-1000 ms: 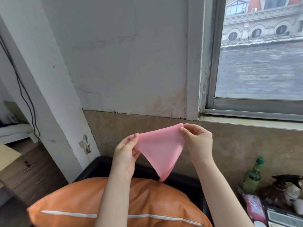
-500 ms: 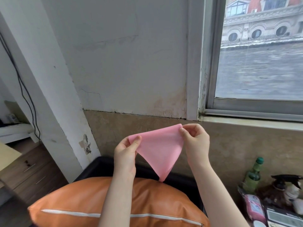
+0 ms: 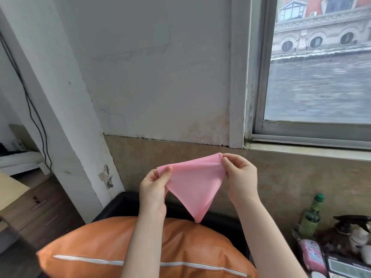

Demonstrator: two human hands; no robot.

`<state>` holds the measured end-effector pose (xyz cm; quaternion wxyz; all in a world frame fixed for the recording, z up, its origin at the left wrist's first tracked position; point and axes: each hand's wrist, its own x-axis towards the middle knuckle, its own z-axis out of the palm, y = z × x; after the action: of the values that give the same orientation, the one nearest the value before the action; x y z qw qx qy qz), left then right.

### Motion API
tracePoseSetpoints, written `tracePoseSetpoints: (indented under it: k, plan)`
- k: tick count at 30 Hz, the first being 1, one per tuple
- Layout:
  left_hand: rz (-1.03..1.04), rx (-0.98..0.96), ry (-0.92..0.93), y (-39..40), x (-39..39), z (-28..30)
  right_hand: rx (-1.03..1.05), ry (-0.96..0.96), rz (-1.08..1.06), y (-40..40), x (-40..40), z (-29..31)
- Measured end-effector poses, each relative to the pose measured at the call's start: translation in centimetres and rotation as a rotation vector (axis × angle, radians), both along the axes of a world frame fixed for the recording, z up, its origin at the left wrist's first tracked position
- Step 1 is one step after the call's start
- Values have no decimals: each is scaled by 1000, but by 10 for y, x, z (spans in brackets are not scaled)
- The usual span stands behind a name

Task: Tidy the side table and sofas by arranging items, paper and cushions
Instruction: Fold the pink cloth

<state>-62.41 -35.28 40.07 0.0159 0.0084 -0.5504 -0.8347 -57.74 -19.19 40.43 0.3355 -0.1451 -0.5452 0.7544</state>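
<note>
At centre frame the left hand (image 3: 154,187) and right hand (image 3: 242,177) each pinch a top corner of the pink cloth (image 3: 193,183), stretched taut above the orange cushion (image 3: 96,247), seemingly to line up a fold.

you see a plain pink cloth (image 3: 193,185), an orange cushion (image 3: 96,245) with a white zip stripe, a black sofa (image 3: 120,203), a green bottle (image 3: 312,216).
</note>
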Motion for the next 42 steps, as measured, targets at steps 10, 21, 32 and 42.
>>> tracePoseSetpoints:
  k: [10, 21, 32, 42]
  plan:
    - [-46, 54, -24, -5, -1, 7, 232, -48, 166, 11, -1, 1]
    - [-66, -243, 257, -10, -6, 3, 317, -115, 65, 7, -5, -4]
    - [197, -825, 410, -13, -16, 1, 287, -99, 190, 6, -16, -5]
    - [-10, -528, 378, -17, -8, 8, 420, -159, 102, 5, -14, -3]
